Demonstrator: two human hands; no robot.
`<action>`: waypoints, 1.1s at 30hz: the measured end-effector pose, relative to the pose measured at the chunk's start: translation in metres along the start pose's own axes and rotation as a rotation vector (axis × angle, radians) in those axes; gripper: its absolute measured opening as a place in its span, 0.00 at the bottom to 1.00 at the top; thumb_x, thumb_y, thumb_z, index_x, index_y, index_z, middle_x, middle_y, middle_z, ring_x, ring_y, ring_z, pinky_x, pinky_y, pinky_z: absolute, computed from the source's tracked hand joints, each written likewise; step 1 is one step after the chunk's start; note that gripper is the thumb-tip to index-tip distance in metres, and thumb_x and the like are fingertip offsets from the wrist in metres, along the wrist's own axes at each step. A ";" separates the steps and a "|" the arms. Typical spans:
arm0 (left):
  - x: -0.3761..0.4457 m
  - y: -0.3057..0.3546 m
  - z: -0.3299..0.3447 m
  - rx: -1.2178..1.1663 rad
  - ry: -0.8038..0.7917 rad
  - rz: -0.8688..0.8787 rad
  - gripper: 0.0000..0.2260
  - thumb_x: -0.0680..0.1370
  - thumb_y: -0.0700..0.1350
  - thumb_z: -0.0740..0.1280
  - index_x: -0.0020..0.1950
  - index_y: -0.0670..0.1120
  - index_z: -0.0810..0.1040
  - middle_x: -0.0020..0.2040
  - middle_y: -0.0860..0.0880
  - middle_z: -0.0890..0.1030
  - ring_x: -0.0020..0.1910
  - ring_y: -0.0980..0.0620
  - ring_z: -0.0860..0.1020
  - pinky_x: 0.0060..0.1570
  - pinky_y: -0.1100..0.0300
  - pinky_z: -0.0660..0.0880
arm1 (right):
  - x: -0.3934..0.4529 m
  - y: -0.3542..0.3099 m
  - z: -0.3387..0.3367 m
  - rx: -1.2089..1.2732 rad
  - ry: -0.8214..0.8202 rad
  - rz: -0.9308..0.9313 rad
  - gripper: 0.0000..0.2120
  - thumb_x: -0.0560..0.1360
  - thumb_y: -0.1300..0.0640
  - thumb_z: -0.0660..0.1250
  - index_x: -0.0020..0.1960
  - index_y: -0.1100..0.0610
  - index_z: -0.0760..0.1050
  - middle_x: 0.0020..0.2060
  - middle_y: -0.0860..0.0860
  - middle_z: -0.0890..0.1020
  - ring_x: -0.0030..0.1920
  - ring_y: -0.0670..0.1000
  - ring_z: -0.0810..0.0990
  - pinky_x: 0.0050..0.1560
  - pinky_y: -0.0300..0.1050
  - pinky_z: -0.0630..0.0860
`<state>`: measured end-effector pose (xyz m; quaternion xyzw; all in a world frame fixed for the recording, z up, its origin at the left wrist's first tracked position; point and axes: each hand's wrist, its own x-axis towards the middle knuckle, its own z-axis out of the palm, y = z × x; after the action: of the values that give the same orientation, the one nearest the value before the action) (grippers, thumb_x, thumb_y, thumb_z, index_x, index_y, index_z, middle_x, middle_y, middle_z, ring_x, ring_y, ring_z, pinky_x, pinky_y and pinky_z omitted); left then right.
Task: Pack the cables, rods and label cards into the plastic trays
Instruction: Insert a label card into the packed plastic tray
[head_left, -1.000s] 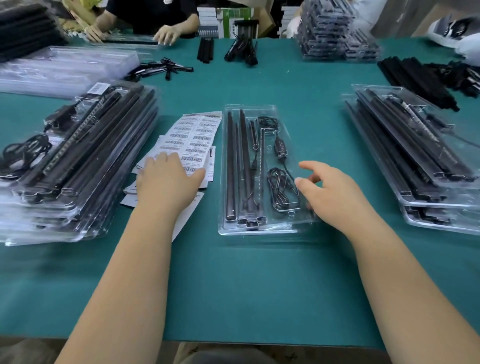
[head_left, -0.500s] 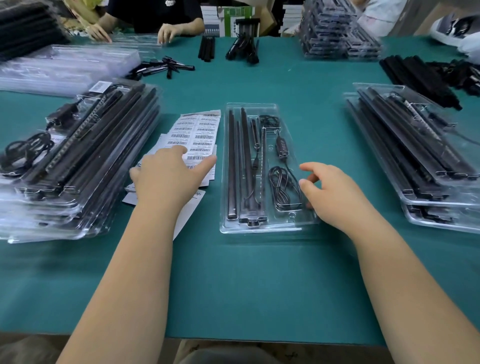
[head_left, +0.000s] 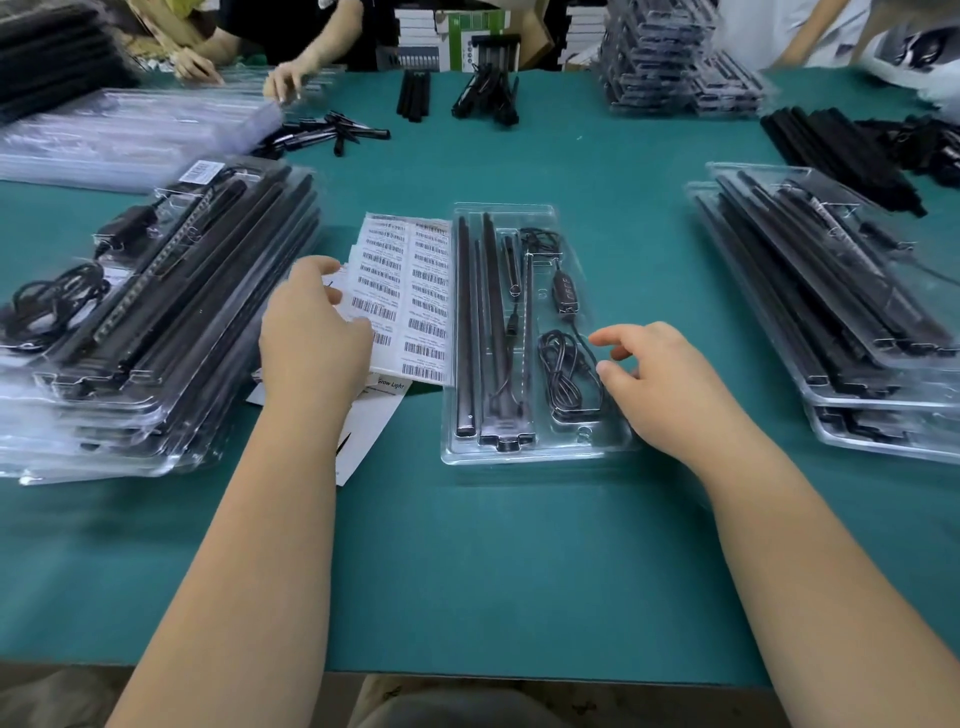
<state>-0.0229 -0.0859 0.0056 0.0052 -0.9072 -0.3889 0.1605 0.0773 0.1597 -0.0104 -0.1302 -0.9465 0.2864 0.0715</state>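
The centre tray (head_left: 524, 452) already holds its rods (head_left: 475, 322) and a coiled cable (head_left: 563, 371); no card seems to be in it yet, so that step looks left. The left hand (head_left: 311, 338) lies on the label sheet (head_left: 410, 291) just left of the tray, fingers curled at the sheet's edge (whether it has truly pinched a sheet I cannot tell); the right hand (head_left: 660, 384) rests at the tray's right edge, fingers loosely spread, holding nothing. A stack of filled trays (head_left: 130, 332) sits at left; another stack (head_left: 841, 312) at right; loose rods (head_left: 836, 150) wait farther back.
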 end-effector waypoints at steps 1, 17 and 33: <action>0.000 0.001 0.001 -0.059 -0.002 -0.002 0.23 0.74 0.38 0.66 0.67 0.52 0.68 0.55 0.54 0.77 0.47 0.55 0.74 0.44 0.58 0.68 | 0.000 0.000 0.000 -0.001 -0.002 -0.001 0.15 0.80 0.54 0.58 0.66 0.47 0.71 0.57 0.49 0.71 0.40 0.43 0.72 0.45 0.41 0.66; 0.004 -0.006 0.003 0.488 -0.227 0.074 0.12 0.76 0.48 0.62 0.56 0.45 0.76 0.47 0.43 0.79 0.49 0.41 0.74 0.45 0.52 0.72 | -0.001 -0.003 -0.001 -0.013 -0.015 0.001 0.15 0.80 0.54 0.57 0.65 0.48 0.72 0.58 0.50 0.71 0.45 0.47 0.74 0.45 0.42 0.67; 0.003 -0.004 0.001 0.528 -0.079 0.085 0.11 0.75 0.45 0.61 0.53 0.43 0.77 0.49 0.40 0.78 0.53 0.38 0.71 0.44 0.50 0.68 | -0.001 -0.002 -0.001 -0.005 -0.013 -0.005 0.14 0.80 0.54 0.57 0.65 0.48 0.72 0.56 0.48 0.71 0.45 0.45 0.72 0.46 0.41 0.66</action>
<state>-0.0266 -0.0882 0.0034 -0.0066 -0.9821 -0.1318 0.1341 0.0778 0.1587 -0.0084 -0.1262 -0.9479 0.2848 0.0659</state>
